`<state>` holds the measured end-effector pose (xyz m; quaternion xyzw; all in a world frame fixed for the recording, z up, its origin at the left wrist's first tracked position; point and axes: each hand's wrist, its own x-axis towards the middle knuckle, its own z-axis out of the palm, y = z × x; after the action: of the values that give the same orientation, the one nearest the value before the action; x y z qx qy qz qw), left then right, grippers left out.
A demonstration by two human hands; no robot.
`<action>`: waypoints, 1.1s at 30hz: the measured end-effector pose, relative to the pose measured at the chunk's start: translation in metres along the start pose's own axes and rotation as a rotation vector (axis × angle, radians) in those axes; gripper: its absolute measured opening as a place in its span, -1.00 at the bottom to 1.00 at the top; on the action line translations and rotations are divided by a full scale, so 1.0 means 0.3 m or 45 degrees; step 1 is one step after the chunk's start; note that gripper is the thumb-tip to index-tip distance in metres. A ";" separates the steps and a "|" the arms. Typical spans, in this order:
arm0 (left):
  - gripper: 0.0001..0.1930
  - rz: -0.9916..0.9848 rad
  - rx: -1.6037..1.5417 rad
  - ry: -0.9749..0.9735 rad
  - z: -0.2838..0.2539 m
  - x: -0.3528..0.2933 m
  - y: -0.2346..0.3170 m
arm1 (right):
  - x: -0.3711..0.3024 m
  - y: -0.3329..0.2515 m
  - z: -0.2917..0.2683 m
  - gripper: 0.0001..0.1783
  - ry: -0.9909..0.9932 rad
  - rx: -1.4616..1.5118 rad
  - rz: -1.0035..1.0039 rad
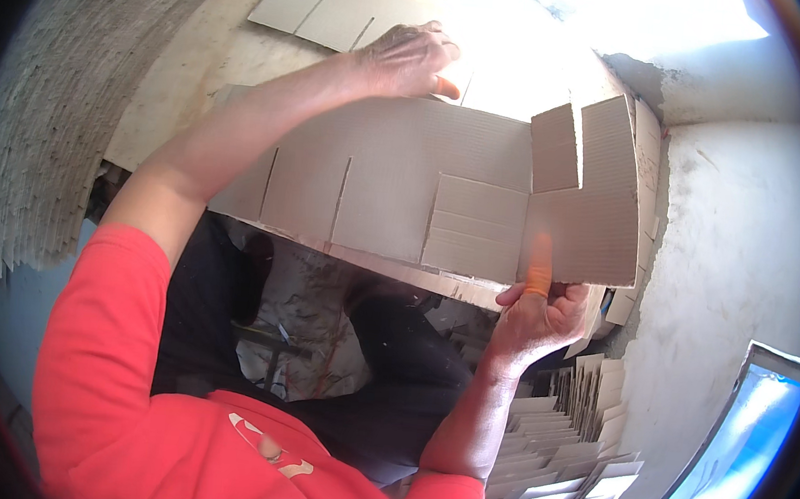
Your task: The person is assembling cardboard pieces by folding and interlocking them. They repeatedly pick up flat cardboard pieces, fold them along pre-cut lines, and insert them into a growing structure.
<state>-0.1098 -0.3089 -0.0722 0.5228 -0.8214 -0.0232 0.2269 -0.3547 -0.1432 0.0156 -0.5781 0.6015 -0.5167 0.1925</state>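
Observation:
A slotted cardboard sheet point(386, 188) lies across the work surface in front of me. Its right end panel point(588, 212) bends up at a crease, and a small cut flap point(555, 149) stands beside it. My right hand point(548, 317) grips the near edge by that crease, one orange-covered finger pressed flat on the panel and the others curled beneath. Over the far edge of the sheet, my left hand point(406, 60) is closed with bent fingers and an orange-covered thumb. Glare hides what, if anything, it pinches.
Another slotted cardboard piece point(329, 8) lies at the back of the pale board point(185, 68). A tall stack of cardboard point(66, 115) stands at left. Many slotted pieces point(563, 437) are piled low on the right, beside a whitish wall point(735, 236). A blue-and-white framed panel point(748, 441) leans there.

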 end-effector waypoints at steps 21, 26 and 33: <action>-0.85 0.042 -0.118 0.178 0.069 0.048 -0.101 | -0.002 0.042 0.002 -0.94 -0.004 -0.048 -0.071; -0.90 0.147 0.114 0.198 -0.035 0.061 -0.088 | -0.018 0.022 0.014 -0.93 -0.003 -0.035 0.013; -0.81 0.545 0.456 0.693 -0.150 0.055 0.037 | -0.024 0.022 0.025 -0.92 -0.062 0.016 -0.069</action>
<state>-0.1070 -0.3093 -0.0231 0.3580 -0.8127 0.3081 0.3412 -0.3498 -0.1412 0.0044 -0.6054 0.5774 -0.5112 0.1968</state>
